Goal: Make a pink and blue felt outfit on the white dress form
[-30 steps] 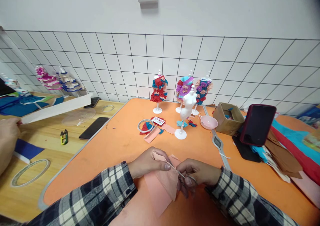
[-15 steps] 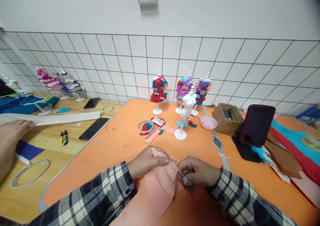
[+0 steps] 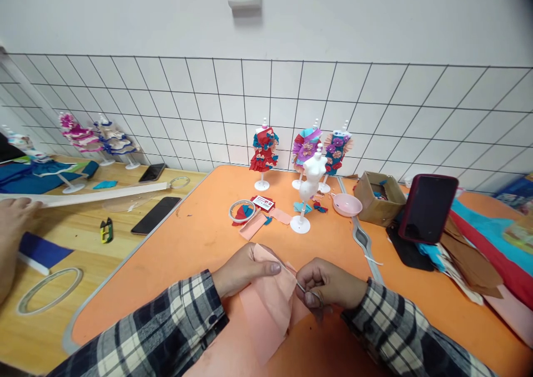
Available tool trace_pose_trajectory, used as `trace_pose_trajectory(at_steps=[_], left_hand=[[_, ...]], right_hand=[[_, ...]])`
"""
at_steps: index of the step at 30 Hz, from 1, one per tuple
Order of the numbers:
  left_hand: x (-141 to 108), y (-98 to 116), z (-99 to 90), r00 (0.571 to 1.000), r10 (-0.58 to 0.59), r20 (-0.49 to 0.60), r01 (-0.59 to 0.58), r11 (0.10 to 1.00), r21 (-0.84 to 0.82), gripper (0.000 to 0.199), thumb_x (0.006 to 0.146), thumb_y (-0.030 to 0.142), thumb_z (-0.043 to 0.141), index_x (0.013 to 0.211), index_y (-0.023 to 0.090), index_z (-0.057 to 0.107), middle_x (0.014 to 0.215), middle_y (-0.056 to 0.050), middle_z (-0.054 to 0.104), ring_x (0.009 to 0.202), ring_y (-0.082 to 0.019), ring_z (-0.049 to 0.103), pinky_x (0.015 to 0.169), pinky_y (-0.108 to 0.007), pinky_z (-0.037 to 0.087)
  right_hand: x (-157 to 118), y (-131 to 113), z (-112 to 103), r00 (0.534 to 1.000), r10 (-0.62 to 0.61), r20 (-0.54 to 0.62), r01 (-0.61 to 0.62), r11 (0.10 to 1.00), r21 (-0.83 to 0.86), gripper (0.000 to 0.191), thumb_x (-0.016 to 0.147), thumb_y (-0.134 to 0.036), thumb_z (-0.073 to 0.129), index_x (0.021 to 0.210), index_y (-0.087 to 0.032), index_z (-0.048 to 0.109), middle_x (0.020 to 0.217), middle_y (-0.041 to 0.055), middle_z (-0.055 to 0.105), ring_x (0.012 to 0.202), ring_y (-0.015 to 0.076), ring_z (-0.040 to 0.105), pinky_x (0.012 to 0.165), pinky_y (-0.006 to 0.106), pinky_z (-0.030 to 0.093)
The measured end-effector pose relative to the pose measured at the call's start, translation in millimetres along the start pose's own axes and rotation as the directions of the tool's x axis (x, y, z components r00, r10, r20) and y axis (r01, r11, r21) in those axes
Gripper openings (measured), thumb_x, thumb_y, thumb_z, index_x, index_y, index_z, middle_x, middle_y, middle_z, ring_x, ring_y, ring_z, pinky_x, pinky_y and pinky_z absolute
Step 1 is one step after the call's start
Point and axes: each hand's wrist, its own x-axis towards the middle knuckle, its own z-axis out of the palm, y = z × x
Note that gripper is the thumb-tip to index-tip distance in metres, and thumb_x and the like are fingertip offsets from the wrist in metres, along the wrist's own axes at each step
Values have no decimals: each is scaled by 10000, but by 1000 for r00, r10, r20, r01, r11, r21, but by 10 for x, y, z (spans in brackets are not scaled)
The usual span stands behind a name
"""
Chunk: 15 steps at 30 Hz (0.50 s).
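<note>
My left hand [image 3: 250,269] pinches a sheet of peach crepe paper [image 3: 266,321] between thumb and fingers, and the folded sheet hangs down over the front of the orange mat. At the paper's right edge, my right hand [image 3: 327,285] is closed around small metal scissors [image 3: 303,289]; their blades are mostly hidden by the paper and fingers. Beyond my hands stands a bare white mini mannequin [image 3: 313,180] on a round base. Left of it lie peach paper scraps [image 3: 253,225] and a roll of clear tape [image 3: 242,211].
Dressed mini mannequins [image 3: 264,152] stand along the wall. To the right are a pink bowl [image 3: 347,205], a cardboard box [image 3: 380,199], an upright phone [image 3: 428,207] and coloured paper sheets [image 3: 470,255]. At left, another person's hand [image 3: 16,227] holds a white strip [image 3: 104,195] near yellow-black snips [image 3: 106,230].
My hands stay almost in place, with the peach paper's top edge shifting slightly by the scissors. The other person's hand and white strip have moved a little to the left.
</note>
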Motion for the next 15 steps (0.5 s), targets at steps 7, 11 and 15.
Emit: trace_pose_trajectory(at_steps=[7, 11, 15], left_hand=[[-7, 27, 32, 999, 26, 40, -25, 999, -24, 287, 737, 389, 766, 794, 108, 765, 730, -63, 717, 724, -182, 644, 758, -283, 481], [-3, 33, 42, 997, 41, 58, -41, 999, 8, 287, 741, 388, 764, 792, 105, 768, 759, -74, 723, 792, -204, 656, 776, -286, 484], [3, 30, 56, 999, 25, 44, -24, 999, -37, 271, 721, 374, 784, 797, 114, 767, 718, -52, 720, 759, -185, 650, 779, -277, 477]], right_hand=[[30, 23, 29, 997, 5, 79, -13, 994, 108, 521, 689, -608, 717, 767, -105, 604, 594, 5, 615, 386, 58, 492, 377, 159, 415], [34, 61, 8, 992, -3, 129, -16, 988, 151, 537, 696, -606, 710, 826, -92, 627, 617, 21, 633, 397, 61, 492, 408, 186, 470], [37, 83, -10, 992, -10, 129, -11, 987, 158, 530, 706, -603, 703, 816, -91, 626, 611, 29, 638, 403, 67, 506, 456, 216, 509]])
